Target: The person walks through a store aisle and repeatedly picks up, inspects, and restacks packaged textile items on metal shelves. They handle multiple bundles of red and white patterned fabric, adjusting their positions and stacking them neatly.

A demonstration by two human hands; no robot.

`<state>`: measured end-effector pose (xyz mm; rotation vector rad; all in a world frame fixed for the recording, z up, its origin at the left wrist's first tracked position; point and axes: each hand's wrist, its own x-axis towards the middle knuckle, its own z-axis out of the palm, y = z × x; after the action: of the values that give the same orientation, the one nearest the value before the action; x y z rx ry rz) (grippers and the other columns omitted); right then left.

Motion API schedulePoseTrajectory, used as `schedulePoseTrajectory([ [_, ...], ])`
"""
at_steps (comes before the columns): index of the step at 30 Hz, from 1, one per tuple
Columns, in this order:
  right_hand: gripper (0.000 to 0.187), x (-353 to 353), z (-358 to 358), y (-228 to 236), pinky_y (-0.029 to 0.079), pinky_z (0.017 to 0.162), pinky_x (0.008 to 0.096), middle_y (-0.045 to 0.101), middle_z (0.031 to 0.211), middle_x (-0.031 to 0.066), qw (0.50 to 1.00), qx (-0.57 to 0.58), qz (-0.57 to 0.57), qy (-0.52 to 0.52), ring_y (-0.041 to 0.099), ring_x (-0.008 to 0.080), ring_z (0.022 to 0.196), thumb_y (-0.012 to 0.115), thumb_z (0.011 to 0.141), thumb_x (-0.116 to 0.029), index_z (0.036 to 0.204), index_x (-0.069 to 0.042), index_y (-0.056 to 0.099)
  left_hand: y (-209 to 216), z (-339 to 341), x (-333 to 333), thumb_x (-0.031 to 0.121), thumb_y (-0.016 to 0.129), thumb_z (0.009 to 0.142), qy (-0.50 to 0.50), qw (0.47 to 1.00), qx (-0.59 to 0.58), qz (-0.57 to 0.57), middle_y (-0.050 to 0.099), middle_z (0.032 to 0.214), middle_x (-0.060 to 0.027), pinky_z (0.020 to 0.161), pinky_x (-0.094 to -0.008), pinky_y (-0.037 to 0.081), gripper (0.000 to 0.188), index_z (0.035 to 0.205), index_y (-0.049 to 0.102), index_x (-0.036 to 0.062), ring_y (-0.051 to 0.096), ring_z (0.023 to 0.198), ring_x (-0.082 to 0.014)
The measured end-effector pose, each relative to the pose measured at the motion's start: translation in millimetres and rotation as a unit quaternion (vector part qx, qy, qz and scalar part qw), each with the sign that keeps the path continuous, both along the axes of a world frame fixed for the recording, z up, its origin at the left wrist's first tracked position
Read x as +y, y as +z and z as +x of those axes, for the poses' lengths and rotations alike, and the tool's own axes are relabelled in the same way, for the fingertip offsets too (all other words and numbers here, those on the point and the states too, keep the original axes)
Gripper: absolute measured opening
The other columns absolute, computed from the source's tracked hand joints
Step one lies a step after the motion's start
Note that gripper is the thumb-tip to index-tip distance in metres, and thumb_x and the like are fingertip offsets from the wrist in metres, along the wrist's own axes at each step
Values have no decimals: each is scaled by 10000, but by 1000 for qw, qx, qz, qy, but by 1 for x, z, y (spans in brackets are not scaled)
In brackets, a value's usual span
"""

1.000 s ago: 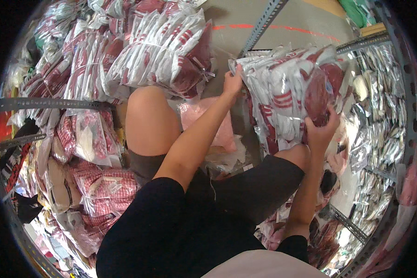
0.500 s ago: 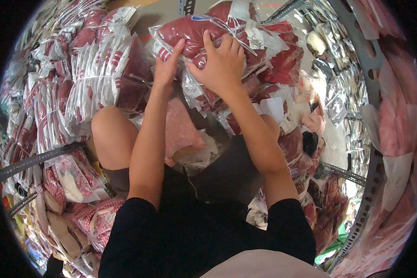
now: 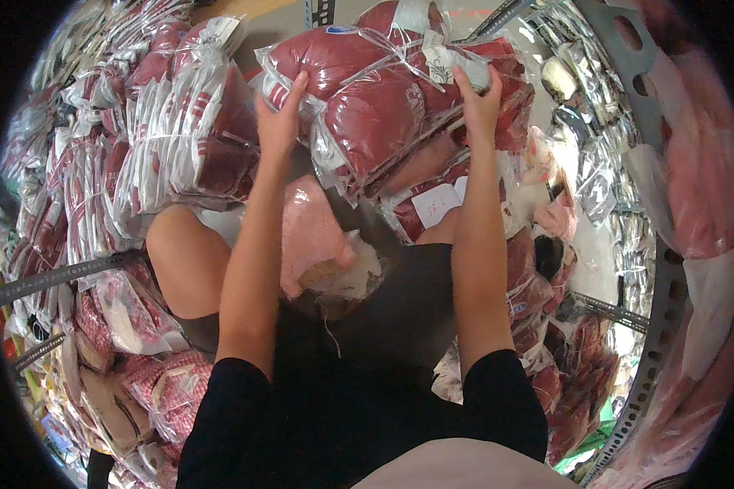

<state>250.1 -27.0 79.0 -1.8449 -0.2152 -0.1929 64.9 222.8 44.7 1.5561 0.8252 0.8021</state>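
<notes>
both hands (image 3: 279,122) (image 3: 481,107) outstretched, gripping maroon bundle (image 3: 371,114)

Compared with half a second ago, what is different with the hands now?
The right hand moved rightward, from the middle of the maroon bundle to its right side; the left hand shifted slightly leftward. The bundle and pink package stayed nearly in place.

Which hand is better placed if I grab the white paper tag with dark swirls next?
Probably your right hand: it's close beside that white tag on the plastic-wrapped maroon fabric bundle. Your left hand is at the bundle's left end.
</notes>
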Motion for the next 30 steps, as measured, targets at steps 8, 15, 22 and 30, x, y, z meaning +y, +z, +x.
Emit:
schedulePoseTrajectory([
  [8, 959, -18, -20, -4, 350, 1054, 360, 420, 1376, 201, 995, -39, 68, 61, 428, 274, 1262, 851, 697, -245, 1410, 54, 283, 53, 15, -54, 523, 754, 702, -150, 845, 18, 513, 465, 1419, -58, 1116, -481, 233, 782, 1343, 507, 149, 385, 1338, -308],
  [15, 969, 2, -42, 4, 310, 1088, 388, 367, 1419, 211, 988, -121, -48, 79, 389, 296, 1299, 838, 710, -244, 1429, 42, 254, 56, -18, -22, 557, 723, 713, -175, 857, 55, 482, 500, 1380, -81, 1071, -485, 306, 774, 1302, 524, 97, 433, 1295, -320],
  [22, 862, 1, -77, 0, 300, 1086, 392, 384, 1399, 210, 994, -71, -85, 11, 391, 306, 1284, 790, 782, -304, 1402, 41, 300, 101, 71, -22, 364, 629, 828, -278, 650, -61, 704, 561, 1294, 10, 1049, -452, 350, 339, 1106, 627, 169, 456, 1274, -211],
  [30, 753, -7, -79, -15, 369, 1023, 355, 462, 1307, 189, 990, -52, -124, -30, 482, 253, 1173, 767, 820, -264, 1336, 86, 344, 79, 79, -13, 717, 686, 628, -383, 780, -43, 493, 498, 1373, -100, 1090, -486, 277, 864, 1267, 531, 158, 427, 1313, -262],
])
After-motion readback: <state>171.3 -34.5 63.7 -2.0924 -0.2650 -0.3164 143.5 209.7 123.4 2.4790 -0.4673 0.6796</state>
